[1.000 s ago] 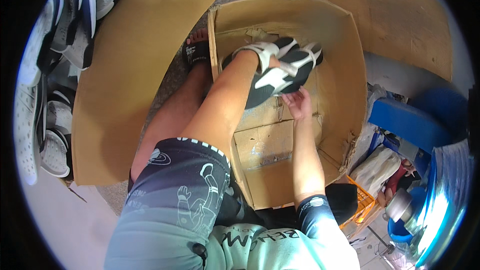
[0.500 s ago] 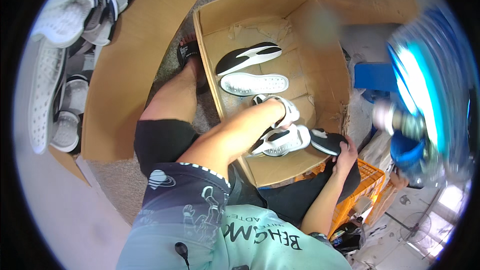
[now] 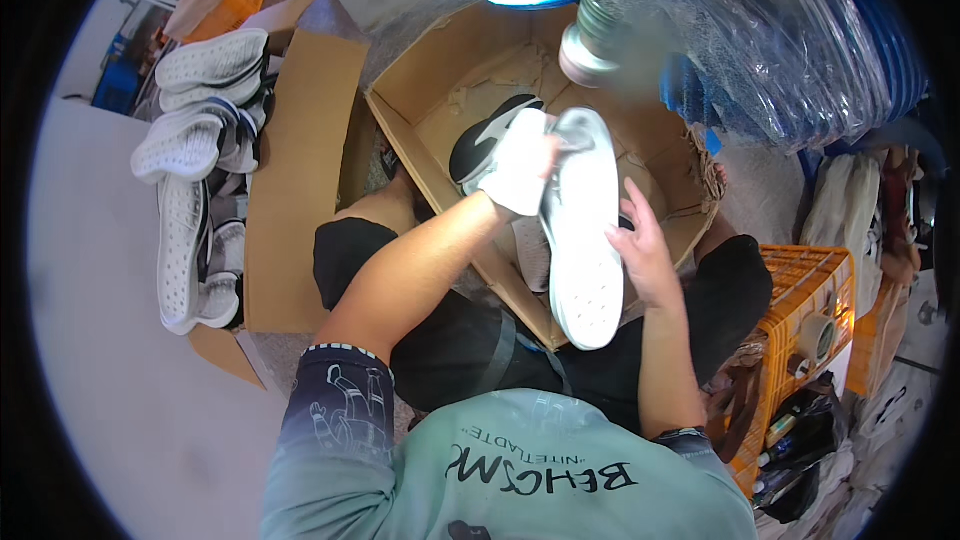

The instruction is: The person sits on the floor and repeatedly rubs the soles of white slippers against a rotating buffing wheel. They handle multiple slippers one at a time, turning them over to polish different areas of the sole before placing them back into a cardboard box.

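Note:
A long white shoe sole (image 3: pixel 587 250) with small holes at its near end stands out above the cardboard box. My left hand (image 3: pixel 522 162), in a white covering, is closed on the far part of this sole; its fingers are slightly blurred. At the sole's right edge is my right hand (image 3: pixel 645 245), fingers spread, with the thumb at or very near the edge. Beneath, inside the box, lies a black-and-white sole (image 3: pixel 478 152). Another pale sole (image 3: pixel 532 255) shows partly behind the held one.
The open cardboard box (image 3: pixel 440 175) sits between my legs. On the left, several soles (image 3: pixel 180 250) are piled beside a cardboard flap (image 3: pixel 300 190). Plastic-wrapped blue material (image 3: pixel 750 35) fills the upper right. An orange crate (image 3: pixel 800 290) with tape rolls stands at right.
My left hand has lifted a white sole up out of the box. My right hand has left the black-and-white sole and come to the lifted one. The view has turned.

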### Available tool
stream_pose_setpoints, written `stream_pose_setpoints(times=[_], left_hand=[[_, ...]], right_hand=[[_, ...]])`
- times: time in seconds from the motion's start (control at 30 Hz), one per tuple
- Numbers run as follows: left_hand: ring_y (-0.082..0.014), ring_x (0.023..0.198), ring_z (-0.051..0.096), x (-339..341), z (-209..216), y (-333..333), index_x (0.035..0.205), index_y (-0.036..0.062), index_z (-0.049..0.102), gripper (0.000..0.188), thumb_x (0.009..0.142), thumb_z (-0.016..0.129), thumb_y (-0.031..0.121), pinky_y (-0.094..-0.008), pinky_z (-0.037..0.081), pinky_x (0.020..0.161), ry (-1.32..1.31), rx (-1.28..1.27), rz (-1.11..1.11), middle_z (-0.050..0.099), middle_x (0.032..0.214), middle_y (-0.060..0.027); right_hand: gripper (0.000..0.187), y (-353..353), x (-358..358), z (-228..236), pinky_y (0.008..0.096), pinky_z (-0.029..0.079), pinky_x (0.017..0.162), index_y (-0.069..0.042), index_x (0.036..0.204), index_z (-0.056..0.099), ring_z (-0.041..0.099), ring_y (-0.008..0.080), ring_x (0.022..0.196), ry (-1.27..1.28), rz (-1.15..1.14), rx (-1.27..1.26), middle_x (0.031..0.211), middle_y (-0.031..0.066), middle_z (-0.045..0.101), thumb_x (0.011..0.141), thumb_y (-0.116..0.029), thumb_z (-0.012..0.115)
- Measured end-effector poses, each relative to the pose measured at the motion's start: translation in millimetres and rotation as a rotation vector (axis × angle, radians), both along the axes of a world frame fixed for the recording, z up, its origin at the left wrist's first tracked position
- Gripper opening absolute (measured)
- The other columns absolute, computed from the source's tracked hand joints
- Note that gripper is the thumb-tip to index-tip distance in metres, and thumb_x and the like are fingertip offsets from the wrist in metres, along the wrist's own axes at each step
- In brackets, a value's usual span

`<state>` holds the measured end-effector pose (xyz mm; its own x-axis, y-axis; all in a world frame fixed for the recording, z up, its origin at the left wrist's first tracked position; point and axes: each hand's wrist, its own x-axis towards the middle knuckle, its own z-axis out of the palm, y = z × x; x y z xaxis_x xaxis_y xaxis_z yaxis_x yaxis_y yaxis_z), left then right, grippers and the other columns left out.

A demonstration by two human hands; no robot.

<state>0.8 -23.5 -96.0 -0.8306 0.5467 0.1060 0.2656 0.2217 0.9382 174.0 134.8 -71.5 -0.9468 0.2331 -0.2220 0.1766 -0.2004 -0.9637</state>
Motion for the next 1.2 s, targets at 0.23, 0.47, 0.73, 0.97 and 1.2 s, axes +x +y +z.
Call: stream_pose_setpoints(times=[0.23,0.47,0.73,0.97,1.2], left_hand=[[-0.0204,0.084,0.070,-28,51,-16,0.104,0.0030,0.069,0.032,0.094,0.065,0.033,-0.0354,0.058,0.077,-1.126,0.813,0.143,0.072,0.094,-0.0088],[-0.0265,0.087,0.070,-17,83,-6,0.108,0.0011,0.068,0.052,0.096,0.060,0.051,-0.0412,0.059,0.082,-1.588,1.218,-0.250,0.072,0.098,-0.0135],[-0.0307,0.116,0.062,-10,77,6,0.138,-0.0022,0.048,0.064,0.102,0.047,0.050,-0.0449,0.050,0.104,-1.023,1.185,-0.461,0.062,0.125,-0.0204],[-0.0208,0.112,0.063,-3,91,4,0.140,-0.0004,0.043,0.054,0.100,0.058,0.033,-0.0358,0.049,0.103,-0.688,1.136,-0.481,0.062,0.121,-0.0139],[-0.0214,0.110,0.063,0,100,4,0.142,0.0024,0.037,0.068,0.092,0.068,0.036,-0.0357,0.051,0.100,-0.654,1.174,-0.503,0.060,0.122,-0.0152]], right_hand=[[0.070,-21,-33,65,0.0274,0.055,0.083,0.011,0.149,0.028,0.070,0.0189,0.093,0.018,0.098,-0.383,0.116,0.0211,0.067,0.089,-0.010,0.055],[0.070,-39,-28,158,0.0321,0.054,0.090,0.015,0.143,0.036,0.069,0.0254,0.102,-0.030,-0.145,-0.411,0.120,0.0275,0.063,0.085,-0.021,0.053],[0.077,11,-21,162,0.0372,0.059,0.085,0.018,0.138,0.037,0.071,0.0310,0.098,-0.116,0.107,-0.359,0.117,0.0314,0.063,0.087,-0.036,0.058],[0.076,11,-19,168,0.0382,0.060,0.081,0.018,0.138,0.036,0.071,0.0331,0.095,-0.070,0.159,-0.382,0.116,0.0328,0.063,0.088,-0.037,0.057],[0.073,6,-20,171,0.0318,0.061,0.079,0.010,0.139,0.043,0.073,0.0242,0.085,-0.097,0.249,-0.289,0.111,0.0236,0.068,0.090,-0.042,0.051]])
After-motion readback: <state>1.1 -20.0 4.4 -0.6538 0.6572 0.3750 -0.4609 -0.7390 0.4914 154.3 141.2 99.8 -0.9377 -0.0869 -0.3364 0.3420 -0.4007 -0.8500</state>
